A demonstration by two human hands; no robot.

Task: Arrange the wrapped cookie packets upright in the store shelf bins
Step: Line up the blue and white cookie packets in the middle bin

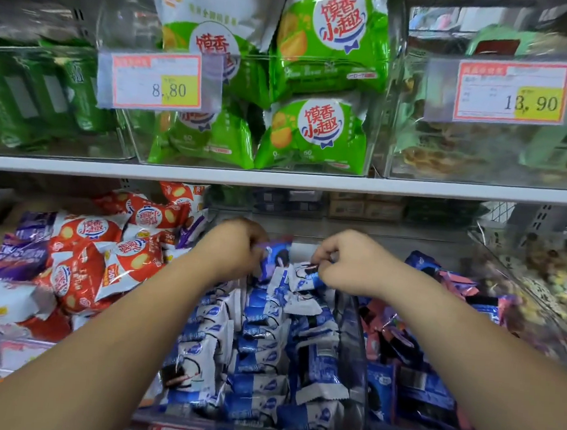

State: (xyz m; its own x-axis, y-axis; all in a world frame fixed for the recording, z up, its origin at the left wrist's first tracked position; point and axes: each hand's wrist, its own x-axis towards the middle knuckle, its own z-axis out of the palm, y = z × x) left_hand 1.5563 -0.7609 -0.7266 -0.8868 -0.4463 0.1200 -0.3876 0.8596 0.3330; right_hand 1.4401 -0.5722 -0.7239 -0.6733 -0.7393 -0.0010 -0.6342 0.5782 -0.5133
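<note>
Both hands reach into the middle clear bin point(352, 320) on the lower shelf, which is packed with several blue-and-white cookie packets point(259, 347), many standing on edge. My left hand point(236, 245) grips a blue-and-white packet point(277, 258) at the back of the bin, held upright. My right hand point(342, 259) pinches the top of another blue-and-white packet point(308, 277) just right of it. The fingertips of both hands are partly hidden.
Red and purple packets point(104, 262) pile in the bin to the left. Blue and pink packets point(416, 358) fill the bin on the right. The upper shelf point(278, 180) carries green packets point(314, 133) and price tags point(157, 81) close above my hands.
</note>
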